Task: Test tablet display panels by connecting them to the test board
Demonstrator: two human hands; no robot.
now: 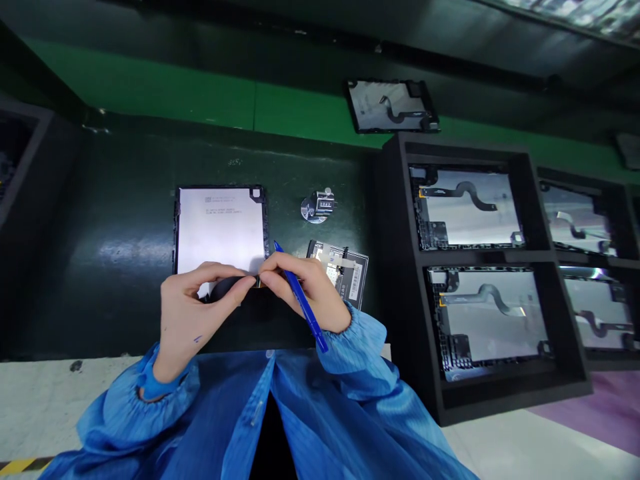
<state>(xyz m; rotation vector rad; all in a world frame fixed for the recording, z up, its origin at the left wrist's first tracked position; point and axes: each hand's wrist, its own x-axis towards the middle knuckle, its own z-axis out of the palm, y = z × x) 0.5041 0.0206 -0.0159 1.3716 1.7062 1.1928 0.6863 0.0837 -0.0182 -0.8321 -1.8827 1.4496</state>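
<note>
My left hand (197, 310) and my right hand (305, 287) meet above a dark green mat (115, 200). Between their fingertips they pinch a small black strip (227, 288), partly hidden by my fingers. My right hand also grips a blue pen (304, 300), its tip pointing away from me past the fingers. Just beyond my left hand lies a black-edged panel with a white printed sheet (220, 227). A smaller dark board with a metallic patch and label (343, 273) lies just past my right hand, its near corner hidden.
A metal tally counter (317, 207) stands on the mat. To the right, a black compartment rack (545, 207) holds several panels with flat flex cables (475, 207). One more panel (393, 107) lies at the far edge. A co-worker is not in view.
</note>
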